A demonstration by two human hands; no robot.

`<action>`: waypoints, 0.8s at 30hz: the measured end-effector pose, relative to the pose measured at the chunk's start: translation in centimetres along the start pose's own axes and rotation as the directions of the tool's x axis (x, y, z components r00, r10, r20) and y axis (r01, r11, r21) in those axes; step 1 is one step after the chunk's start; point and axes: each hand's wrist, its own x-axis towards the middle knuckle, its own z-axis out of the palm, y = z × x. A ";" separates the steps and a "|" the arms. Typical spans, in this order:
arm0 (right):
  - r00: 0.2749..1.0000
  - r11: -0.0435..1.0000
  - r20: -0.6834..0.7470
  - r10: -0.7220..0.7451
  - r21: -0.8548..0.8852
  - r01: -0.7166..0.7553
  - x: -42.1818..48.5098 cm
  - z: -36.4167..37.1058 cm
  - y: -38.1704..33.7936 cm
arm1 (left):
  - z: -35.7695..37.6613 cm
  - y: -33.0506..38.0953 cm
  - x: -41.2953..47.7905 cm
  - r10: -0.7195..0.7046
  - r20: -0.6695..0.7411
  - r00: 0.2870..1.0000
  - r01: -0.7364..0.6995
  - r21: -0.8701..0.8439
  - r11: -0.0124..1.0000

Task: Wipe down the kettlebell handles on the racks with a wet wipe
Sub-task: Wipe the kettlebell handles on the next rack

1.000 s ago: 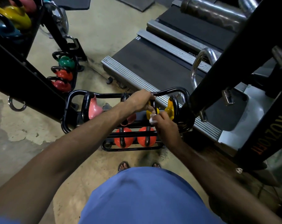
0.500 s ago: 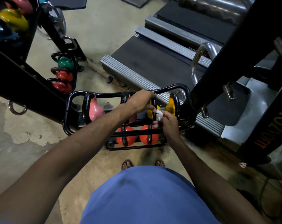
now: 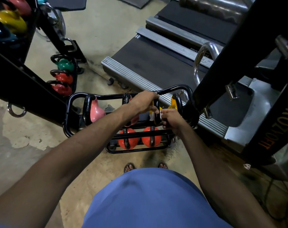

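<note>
Tall rack [image 3: 16,83]: at far left, with kettlebells on it well out of arm's reach. We judge those handles are for another pass.
Green kettlebell [image 3: 65,65]: on a small stand beyond, with red ones below it, untouched by either hand.
Low rack [image 3: 70,102]: right at the person's feet, so both arms can reach down to the top tier.
Pink kettlebell [image 3: 95,111]: on the top tier at the left with its loop upright. Nothing tells us whether it has been wiped.
Orange kettlebells [image 3: 127,141]: two on the bottom tier behind a crossbar. We expect these to be awkward to reach.
Left hand [image 3: 144,102]: fingers curled over the top of the black handle [image 3: 157,105], hard against the top rail. We read this as bracing the bell against the rubbing. We cannot tell whether the rail is in the grip too.
Wet wipe [image 3: 152,116]: the task's cloth, wrapped on that same handle just under the left hand, white showing on both sides of the bar.
Right hand [image 3: 172,120]: fingers closed round the wipe and the bar together, so the wipe covers the bar all round.
Yellow kettlebell [image 3: 172,105]: just beside, probably next.
Black post [image 3: 230,63]: crowds the right end of the low rack, and the treadmill [image 3: 148,63] lies behind.
</note>
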 end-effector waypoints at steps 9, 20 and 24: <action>0.978 0.881 0.075 0.193 0.427 -0.206 2.4 0.1 -2.1 | 0.0 0.0 0.0 0.001 0.010 1.000 -0.001 -0.013 1.000; 0.968 0.953 -0.083 0.235 0.213 -0.213 1.1 0.4 -4.0 | 0.3 -0.4 0.0 -0.002 -0.006 1.000 0.002 -0.057 0.998; 0.977 0.995 -0.202 -0.061 -0.088 0.044 -1.2 1.0 -1.0 | 0.7 -0.4 0.0 0.011 -0.042 0.999 -0.014 -0.073 0.997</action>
